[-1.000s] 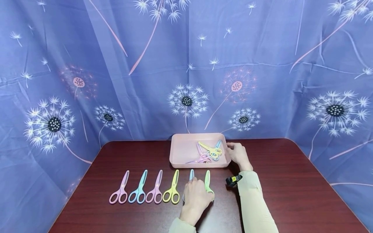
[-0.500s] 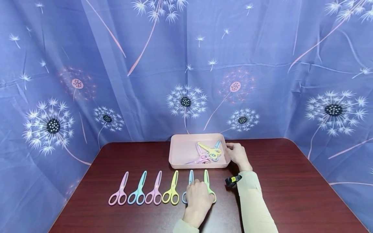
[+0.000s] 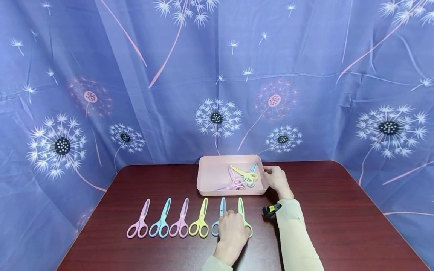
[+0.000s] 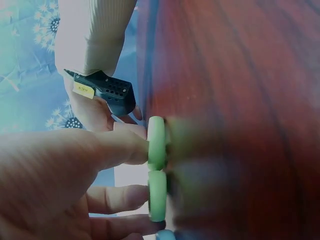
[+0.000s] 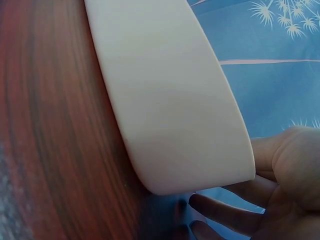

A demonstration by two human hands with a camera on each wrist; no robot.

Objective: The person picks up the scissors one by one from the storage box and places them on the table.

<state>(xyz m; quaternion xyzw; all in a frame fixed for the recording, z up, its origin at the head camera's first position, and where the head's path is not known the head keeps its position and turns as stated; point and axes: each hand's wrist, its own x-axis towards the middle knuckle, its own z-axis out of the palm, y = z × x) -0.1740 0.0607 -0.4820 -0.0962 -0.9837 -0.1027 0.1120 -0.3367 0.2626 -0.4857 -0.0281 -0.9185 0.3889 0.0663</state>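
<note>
The left hand [image 3: 231,233] is over the handles of the green scissors [image 3: 241,206], which lie flat at the right end of a row on the dark red desk [image 3: 342,214]. Its thumb and fingers are extended and spread, touching the two handle loops from above rather than wrapped round them. Just beside it, on the other side, the light blue scissors [image 3: 222,206] are partly covered by the hand.

The row goes on to the left with yellow scissors [image 3: 202,215], lilac scissors [image 3: 183,215], turquoise scissors [image 3: 164,216] and pink scissors [image 3: 143,214], all with blades pointing away from the person and loops nearer.

The right hand [image 3: 278,182] grasps the right end of the pale pink tray [image 3: 213,175], thumb at the rim and fingers along the outside; their tips are partly hidden. The tray stands behind the row, near the far edge of the desk. More scissors [image 3: 249,176], in yellow, blue and pink, overlap in its right half.

Pale sleeves [image 3: 296,233] cover both arms, and a black device [image 3: 269,211] with a yellow label sits at the right wrist. A blue curtain [image 3: 305,49] with dandelions hangs behind.
</note>
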